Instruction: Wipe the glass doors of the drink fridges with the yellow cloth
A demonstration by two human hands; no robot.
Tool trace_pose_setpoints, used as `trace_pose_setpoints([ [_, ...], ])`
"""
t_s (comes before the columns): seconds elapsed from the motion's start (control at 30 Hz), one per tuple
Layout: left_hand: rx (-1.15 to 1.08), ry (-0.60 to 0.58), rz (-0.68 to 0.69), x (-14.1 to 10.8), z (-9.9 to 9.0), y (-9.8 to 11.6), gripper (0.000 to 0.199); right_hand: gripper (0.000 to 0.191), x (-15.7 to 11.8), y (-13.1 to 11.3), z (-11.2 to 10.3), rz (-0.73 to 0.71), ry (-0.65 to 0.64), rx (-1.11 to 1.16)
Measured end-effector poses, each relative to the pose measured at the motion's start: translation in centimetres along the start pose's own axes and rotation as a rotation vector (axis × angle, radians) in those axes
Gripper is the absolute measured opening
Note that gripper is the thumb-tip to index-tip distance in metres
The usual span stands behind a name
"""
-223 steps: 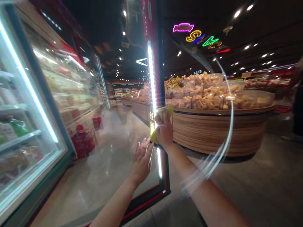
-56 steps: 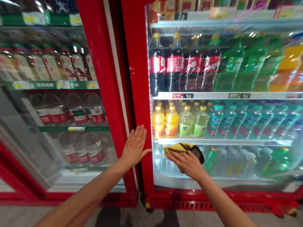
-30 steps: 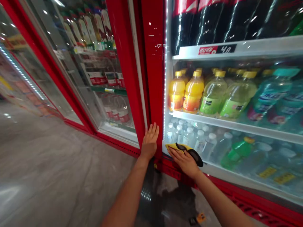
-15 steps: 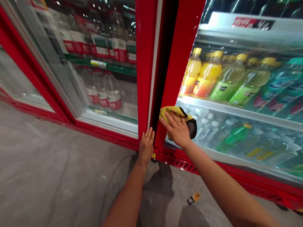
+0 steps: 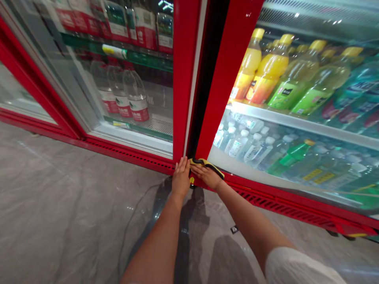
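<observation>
My left hand (image 5: pixel 181 178) lies with its fingers stretched out against the lower corner of the left fridge's red frame (image 5: pixel 183 98). Close beside it, my right hand (image 5: pixel 209 177) presses a yellow cloth with black edging (image 5: pixel 205 162) onto the bottom left corner of the right fridge's red door frame (image 5: pixel 217 98). Most of the cloth is hidden under that hand; its edge shows above the fingers. Between the two frames runs a narrow dark gap (image 5: pixel 209 79).
Behind the left glass stand clear bottles with red labels (image 5: pixel 139 104). On the right, yellow juice bottles (image 5: pixel 268 75) fill a shelf above several water bottles (image 5: pixel 237 144). A small black tag (image 5: pixel 234 229) and a thin cable (image 5: pixel 127 225) lie on the grey floor (image 5: pixel 59 205).
My right hand has slid down and left with the cloth, from the glass and frame edge to the bottom corner. My left hand stays in about the same place. The view has tilted downward.
</observation>
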State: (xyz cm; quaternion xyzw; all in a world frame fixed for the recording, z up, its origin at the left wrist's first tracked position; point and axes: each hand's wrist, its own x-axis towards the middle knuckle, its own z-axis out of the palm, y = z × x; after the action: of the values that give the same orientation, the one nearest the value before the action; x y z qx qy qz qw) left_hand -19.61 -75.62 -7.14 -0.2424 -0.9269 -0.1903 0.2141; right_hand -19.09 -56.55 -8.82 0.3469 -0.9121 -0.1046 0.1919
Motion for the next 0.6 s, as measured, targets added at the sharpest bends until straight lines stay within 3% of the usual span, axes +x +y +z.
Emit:
trace_pose_setpoints([
  [0.2,0.035,-0.082,0.029,-0.7,1.1,0.9,0.078,0.068,-11.3,3.4,-1.6,0.042,0.115,-0.006],
  [0.27,0.051,-0.095,0.057,-0.7,1.1,1.1,0.08,0.067,-13.2,3.6,-1.9,0.071,0.135,-0.016],
  [0.33,0.07,-0.102,0.094,-0.6,0.8,1.2,0.082,0.065,-12.2,3.1,-1.8,0.076,0.145,-0.022],
  [0.5,0.111,-0.072,0.148,0.5,-0.2,1.6,0.081,0.062,-3.7,1.5,-1.7,0.101,0.054,-0.041],
  [0.6,0.122,-0.046,0.158,1.2,-0.4,2.3,0.079,0.065,-4.0,2.9,-2.2,0.022,-0.014,-0.053],
])
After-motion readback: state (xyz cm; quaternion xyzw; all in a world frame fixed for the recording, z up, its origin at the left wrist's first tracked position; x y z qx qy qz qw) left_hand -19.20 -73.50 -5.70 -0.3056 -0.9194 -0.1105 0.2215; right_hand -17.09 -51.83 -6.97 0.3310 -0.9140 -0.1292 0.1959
